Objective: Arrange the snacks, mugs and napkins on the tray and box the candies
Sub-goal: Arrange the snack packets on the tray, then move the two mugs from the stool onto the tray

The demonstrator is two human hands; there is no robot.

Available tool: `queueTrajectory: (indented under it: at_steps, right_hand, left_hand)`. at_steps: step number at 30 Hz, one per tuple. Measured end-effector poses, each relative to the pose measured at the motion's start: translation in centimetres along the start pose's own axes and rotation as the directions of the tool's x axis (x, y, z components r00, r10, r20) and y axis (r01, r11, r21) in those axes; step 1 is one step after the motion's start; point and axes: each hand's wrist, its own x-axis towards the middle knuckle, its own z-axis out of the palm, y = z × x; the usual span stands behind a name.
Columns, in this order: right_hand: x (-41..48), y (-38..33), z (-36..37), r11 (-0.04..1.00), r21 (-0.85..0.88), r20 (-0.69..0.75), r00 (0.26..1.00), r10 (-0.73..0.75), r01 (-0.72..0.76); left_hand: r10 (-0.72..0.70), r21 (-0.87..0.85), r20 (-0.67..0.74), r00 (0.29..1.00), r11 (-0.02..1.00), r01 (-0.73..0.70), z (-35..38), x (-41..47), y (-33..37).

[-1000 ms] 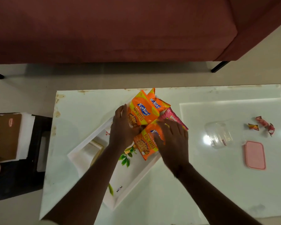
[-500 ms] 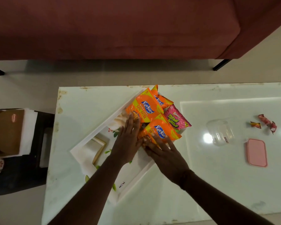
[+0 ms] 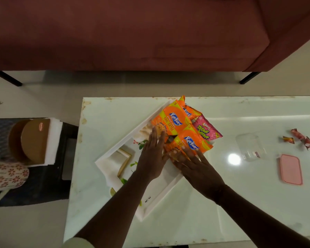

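A white floral tray (image 3: 113,151) lies diagonally on the white table. At its far end lie three orange Kurkure packets (image 3: 172,119) and a pink Bingo packet (image 3: 207,129). My left hand (image 3: 153,154) lies flat with its fingertips on the near edge of the upper orange packet. The spread fingers of my right hand (image 3: 195,163) press on the lower orange packet (image 3: 190,142). A clear candy box (image 3: 250,147), its pink lid (image 3: 291,169) and several wrapped candies (image 3: 299,138) lie at the right.
A dark side stand at the left holds white napkins (image 3: 55,140), a brown round lid (image 3: 34,140) and a floral mug (image 3: 9,174). A maroon sofa (image 3: 132,33) stands beyond the table.
Both hands slid back toward me, from on top of the packets to their near edges. The packets now lie flatter and more spread at the tray's far end.
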Motion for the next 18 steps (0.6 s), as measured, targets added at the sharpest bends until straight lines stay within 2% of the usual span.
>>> queueTrajectory:
  at_steps: [6, 10, 18]
  right_hand:
    - [-2.0, -4.6, -1.1, 0.967, 0.225, -0.018, 0.992, 0.128, -0.121]
    - [-2.4, -8.0, -2.0, 0.905, 0.380, -0.065, 0.971, 0.232, -0.191]
    - [4.0, -13.8, -7.4, 0.772, 0.578, 0.011, 0.949, 0.316, -0.264]
  left_hand:
    - [-0.018, -0.080, -0.089, 0.996, 0.997, 0.011, -4.7, -7.4, -2.5]
    - [-0.102, -0.090, -0.197, 0.975, 0.992, 0.085, -8.3, -14.2, -3.7]
    - [-0.285, -0.137, -0.450, 0.846, 0.959, 0.249, -17.0, -23.9, -4.5]
